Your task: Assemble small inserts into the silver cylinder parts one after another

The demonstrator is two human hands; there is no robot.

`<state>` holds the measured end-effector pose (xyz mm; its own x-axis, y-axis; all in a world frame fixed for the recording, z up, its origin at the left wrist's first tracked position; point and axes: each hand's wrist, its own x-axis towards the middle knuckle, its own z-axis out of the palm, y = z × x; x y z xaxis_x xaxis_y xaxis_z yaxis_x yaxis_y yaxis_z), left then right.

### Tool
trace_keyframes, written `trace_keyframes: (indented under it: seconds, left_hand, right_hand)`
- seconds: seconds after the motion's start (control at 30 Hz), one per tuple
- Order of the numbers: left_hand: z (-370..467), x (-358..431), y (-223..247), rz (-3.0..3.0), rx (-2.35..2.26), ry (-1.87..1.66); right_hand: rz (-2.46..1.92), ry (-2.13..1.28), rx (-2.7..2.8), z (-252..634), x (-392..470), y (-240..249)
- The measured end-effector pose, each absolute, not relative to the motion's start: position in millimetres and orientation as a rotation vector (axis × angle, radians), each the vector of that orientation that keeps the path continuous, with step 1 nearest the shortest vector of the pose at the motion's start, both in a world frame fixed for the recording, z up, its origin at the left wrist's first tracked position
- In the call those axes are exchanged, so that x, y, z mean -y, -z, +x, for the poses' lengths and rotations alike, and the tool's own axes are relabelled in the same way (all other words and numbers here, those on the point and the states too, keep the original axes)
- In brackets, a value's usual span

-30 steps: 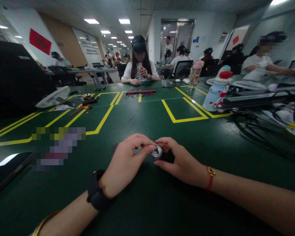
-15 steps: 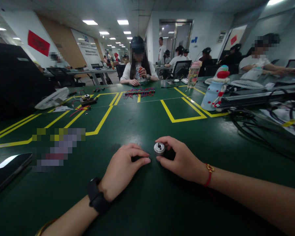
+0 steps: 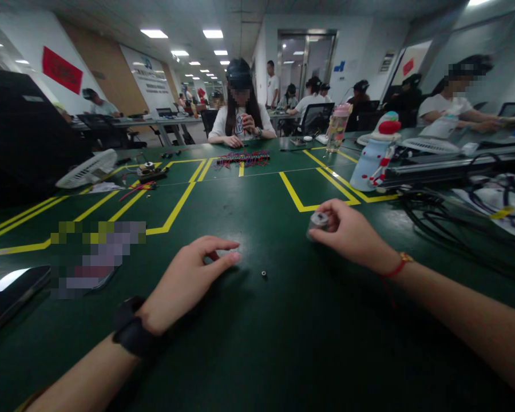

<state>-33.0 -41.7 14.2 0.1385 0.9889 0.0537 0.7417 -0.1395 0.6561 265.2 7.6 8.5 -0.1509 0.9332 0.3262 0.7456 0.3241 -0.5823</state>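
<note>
Green matting with yellow tape lines covers the worktop (image 3: 257, 355), which runs back to a seated person at the top centre of the frame and a tangle of black cables (image 3: 455, 223) at the right edge. Right of centre, the right hand (image 3: 352, 232) holds a small metal cylinder (image 3: 318, 222) just above the mat, fingers (image 3: 326, 207) curled round it in a pinch, palm turned leftward and the forearm coming in from the lower right. Left of centre, the left hand (image 3: 189, 274) rests low on the mat, thumb and forefinger closed together at the tips (whether anything sits between them I cannot tell), wrist with a black watch (image 3: 133, 335) angled in from the lower left. A tiny dark part (image 3: 264, 273) lies loose on the mat between the two hands. Handling here would go best with the cylinder kept level and the grip light, and with the loose part kept in sight so it does not roll off.
</note>
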Motion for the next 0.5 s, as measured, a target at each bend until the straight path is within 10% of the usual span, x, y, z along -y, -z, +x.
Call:
trace_keyframes:
  seconds: [0.23, 0.5]
  left_hand:
    - [-97, 31, -7, 1.485, -1.816, -0.76]
    - [-99, 29, 2, 1.457, -1.769, -0.776]
  right_hand:
    - [-2.291, 0.136, 1.634, 387, -62, -26]
    - [-1.986, 0.288, 1.832, 316, -35, -19]
